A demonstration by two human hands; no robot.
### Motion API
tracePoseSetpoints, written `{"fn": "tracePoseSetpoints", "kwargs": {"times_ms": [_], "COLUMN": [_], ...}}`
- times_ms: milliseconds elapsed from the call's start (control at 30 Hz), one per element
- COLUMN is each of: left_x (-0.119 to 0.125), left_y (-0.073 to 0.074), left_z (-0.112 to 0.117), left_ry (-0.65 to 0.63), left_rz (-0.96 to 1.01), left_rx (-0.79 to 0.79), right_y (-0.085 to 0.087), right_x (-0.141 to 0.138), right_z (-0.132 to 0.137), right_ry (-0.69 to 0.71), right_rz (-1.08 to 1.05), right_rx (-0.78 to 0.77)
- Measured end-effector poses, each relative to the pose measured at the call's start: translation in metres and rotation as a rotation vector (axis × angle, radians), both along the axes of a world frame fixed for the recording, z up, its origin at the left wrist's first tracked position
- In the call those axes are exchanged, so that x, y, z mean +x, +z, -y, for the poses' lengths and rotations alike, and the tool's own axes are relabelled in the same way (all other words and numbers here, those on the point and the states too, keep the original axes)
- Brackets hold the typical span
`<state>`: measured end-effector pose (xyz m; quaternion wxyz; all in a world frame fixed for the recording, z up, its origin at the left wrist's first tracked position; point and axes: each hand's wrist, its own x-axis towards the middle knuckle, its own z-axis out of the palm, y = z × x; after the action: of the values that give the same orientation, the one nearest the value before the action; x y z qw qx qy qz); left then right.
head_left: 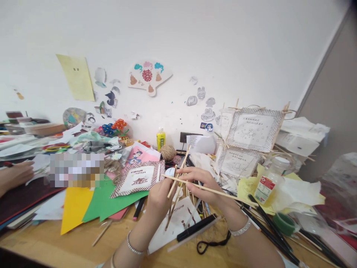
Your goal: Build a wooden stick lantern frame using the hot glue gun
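Both my hands meet over the middle of a cluttered wooden table. My left hand is closed around a bundle of thin wooden sticks that cross each other. My right hand pinches the same sticks from the right, fingers curled, with one long stick running out to the right. A white paper sheet with red marks lies under the hands. Each wrist wears a silver bracelet.
Another person's hand rests at the far left. Yellow and green paper, a patterned card, a twine ball, a glue bottle, black pens, green tape and paper lanterns on stick frames crowd the table.
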<state>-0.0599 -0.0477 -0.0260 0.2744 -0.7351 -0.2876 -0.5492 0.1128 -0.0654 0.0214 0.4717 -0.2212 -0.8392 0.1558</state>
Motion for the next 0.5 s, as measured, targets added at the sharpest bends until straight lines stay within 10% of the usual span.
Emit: {"fn": "tracePoseSetpoints", "kwargs": {"times_ms": [500], "left_x": [0.0], "left_y": [-0.002], "left_z": [0.006], "left_ry": [0.012], "left_rz": [0.071], "left_rx": [-0.249], "right_y": [-0.003], "right_x": [-0.002], "right_z": [-0.006], "right_ry": [-0.085], "right_rz": [0.082], "right_rx": [0.17]}}
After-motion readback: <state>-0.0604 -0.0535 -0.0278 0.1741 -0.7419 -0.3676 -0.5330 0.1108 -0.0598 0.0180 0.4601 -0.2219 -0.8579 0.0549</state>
